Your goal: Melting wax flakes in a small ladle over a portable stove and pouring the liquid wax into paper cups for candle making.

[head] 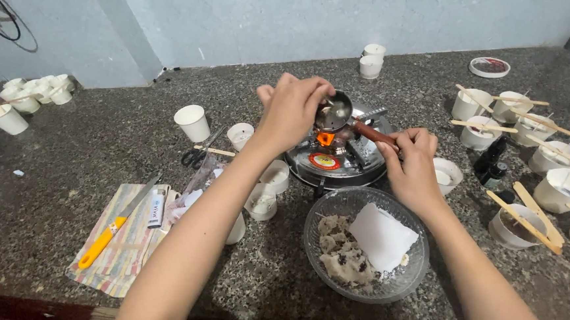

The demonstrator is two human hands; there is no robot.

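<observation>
Left hand (293,108): pinches a small stirrer in the pot (333,113), at 12 o'clock.
Right hand (412,162): grips the pot's handle (374,134), steadying it over the stove (337,157).

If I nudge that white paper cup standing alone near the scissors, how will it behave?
The paper cup looks thin-walled and I can't see anything in it, so it is probably light and would slide easily on the speckled counter. It is narrower at the base than at the rim, so a high push may tip it. Squeezed, it would likely dent.

Small steel pot (333,113), wooden-handled, level above the round burner (337,157).
</observation>
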